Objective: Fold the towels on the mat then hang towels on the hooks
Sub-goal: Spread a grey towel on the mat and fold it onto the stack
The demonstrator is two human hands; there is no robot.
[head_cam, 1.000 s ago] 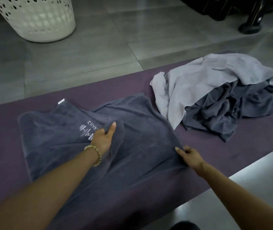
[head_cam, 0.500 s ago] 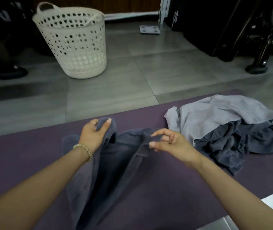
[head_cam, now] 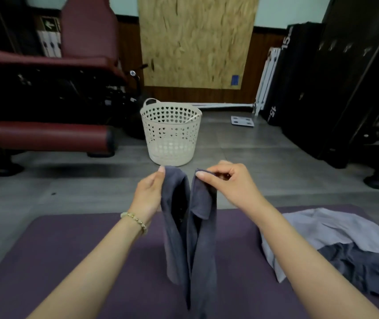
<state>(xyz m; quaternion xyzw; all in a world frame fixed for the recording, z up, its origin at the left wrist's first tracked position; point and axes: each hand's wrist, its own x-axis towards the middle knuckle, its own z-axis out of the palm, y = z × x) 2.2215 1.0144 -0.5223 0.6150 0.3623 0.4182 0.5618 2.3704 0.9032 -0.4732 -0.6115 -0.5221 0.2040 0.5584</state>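
dark grey towel hangs between both hands, left hand and right hand each pinching a top corner.

Dim, even indoor light, soft shadows, slight overall blur, wide-angle bending at the edges.

A towel is held up between the left hand and right hand, over the middle of the mat laid on the floor. A towel pile is seen on the mat's right end. A basket is placed on the floor behind the mat, with a bench to its left and a board behind it.
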